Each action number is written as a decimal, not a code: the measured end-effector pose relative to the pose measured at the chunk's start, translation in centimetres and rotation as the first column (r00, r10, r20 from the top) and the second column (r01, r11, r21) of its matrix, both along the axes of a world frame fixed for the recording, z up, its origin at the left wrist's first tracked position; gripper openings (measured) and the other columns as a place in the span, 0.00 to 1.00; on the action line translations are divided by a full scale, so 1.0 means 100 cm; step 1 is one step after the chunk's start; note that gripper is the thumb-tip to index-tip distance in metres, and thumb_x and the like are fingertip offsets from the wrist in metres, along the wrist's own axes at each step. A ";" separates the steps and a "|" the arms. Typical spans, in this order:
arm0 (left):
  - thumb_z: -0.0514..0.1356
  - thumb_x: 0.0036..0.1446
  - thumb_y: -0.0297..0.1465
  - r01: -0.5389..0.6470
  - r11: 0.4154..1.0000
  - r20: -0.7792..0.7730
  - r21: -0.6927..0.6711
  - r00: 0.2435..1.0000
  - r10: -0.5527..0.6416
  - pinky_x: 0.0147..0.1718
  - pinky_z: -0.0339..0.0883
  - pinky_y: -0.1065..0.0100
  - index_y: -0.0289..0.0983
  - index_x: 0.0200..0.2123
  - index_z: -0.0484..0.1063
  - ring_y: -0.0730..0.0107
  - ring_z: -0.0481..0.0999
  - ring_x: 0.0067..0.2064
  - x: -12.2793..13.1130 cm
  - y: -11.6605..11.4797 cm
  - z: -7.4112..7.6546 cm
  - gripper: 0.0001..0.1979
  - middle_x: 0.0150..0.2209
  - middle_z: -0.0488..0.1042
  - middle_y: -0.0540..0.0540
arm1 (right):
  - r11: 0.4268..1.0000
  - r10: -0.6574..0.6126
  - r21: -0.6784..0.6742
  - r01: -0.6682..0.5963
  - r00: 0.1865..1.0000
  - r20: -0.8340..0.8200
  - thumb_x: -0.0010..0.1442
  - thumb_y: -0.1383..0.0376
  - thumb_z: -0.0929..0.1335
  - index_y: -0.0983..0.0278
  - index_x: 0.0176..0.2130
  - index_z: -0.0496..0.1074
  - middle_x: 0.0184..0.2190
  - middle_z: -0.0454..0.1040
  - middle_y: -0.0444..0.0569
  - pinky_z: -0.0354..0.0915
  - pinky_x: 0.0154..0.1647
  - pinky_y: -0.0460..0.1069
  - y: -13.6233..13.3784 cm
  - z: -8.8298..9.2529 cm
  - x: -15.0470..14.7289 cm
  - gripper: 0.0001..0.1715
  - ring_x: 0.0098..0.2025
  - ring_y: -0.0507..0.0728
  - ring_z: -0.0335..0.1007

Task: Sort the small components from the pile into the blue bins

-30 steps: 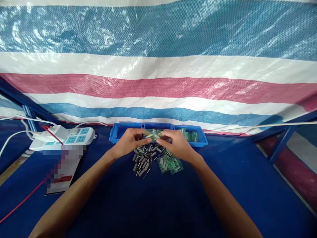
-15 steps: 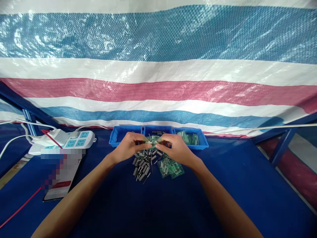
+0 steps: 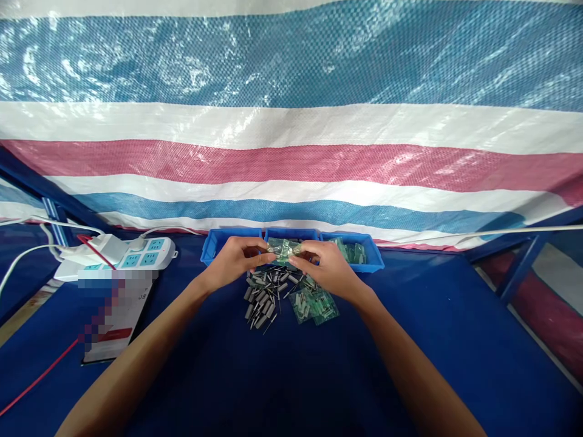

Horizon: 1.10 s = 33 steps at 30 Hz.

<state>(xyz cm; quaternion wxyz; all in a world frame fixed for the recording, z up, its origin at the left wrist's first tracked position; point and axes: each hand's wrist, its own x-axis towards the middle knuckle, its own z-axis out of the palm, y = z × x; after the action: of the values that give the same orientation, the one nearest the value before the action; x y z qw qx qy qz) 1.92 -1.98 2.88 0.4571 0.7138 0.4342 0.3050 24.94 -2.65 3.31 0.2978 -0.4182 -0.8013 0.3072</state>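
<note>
Left hand (image 3: 234, 264), right hand (image 3: 330, 264): fingers pinched on opposite ends of a small clear-green plastic packet (image 3: 286, 247). Versus half a second ago, packet flatter, more spread; judged mid-handling. It spans the gap between fingertips, near heaped grey cylindrical pieces (image 3: 260, 301) on the blue worktop (image 3: 410, 340).

Both hands (image 3: 237, 260) (image 3: 325, 264) in facing pinch grips

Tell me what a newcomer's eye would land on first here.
The big striped sheet behind the table probably catches the eye first, filling the picture's upper half. In the middle, the left hand and right hand hold a small clear bag between them, near a pile of gray parts. A power strip sits at the left.
</note>
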 end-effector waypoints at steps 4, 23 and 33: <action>0.64 0.53 0.40 0.011 0.999 -0.029 -0.036 1.000 -0.012 0.21 0.63 0.75 0.33 0.33 0.75 0.78 0.67 0.22 -0.003 0.002 0.001 0.15 0.26 0.71 0.50 | 1.000 0.002 -0.007 -0.002 1.000 -0.009 0.63 0.58 0.65 0.65 0.23 0.62 0.21 0.62 0.42 0.52 0.25 0.46 0.000 0.000 0.000 0.19 0.24 0.50 0.57; 0.63 0.55 0.36 0.033 0.991 -0.104 0.126 0.994 -0.020 0.22 0.60 0.75 0.32 0.23 0.73 0.78 0.66 0.22 -0.004 -0.001 0.005 0.14 0.20 0.69 0.50 | 0.996 0.039 -0.082 -0.042 0.999 -0.031 0.63 0.57 0.64 0.64 0.24 0.62 0.21 0.65 0.44 0.57 0.27 0.46 -0.002 0.003 -0.002 0.19 0.25 0.51 0.61; 0.63 0.55 0.37 0.016 0.987 -0.056 0.161 0.998 -0.007 0.22 0.61 0.75 0.32 0.25 0.74 0.78 0.67 0.22 -0.005 -0.004 0.006 0.14 0.23 0.71 0.49 | 0.996 0.029 -0.084 -0.032 0.999 -0.032 0.63 0.57 0.64 0.64 0.25 0.63 0.22 0.66 0.45 0.57 0.27 0.47 -0.004 0.004 -0.002 0.18 0.26 0.52 0.63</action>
<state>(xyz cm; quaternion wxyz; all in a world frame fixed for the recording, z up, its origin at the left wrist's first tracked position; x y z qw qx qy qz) 1.46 -2.37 3.50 0.3876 0.7590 0.4164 0.3166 24.78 -3.07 3.69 0.2874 -0.4134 -0.7891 0.3519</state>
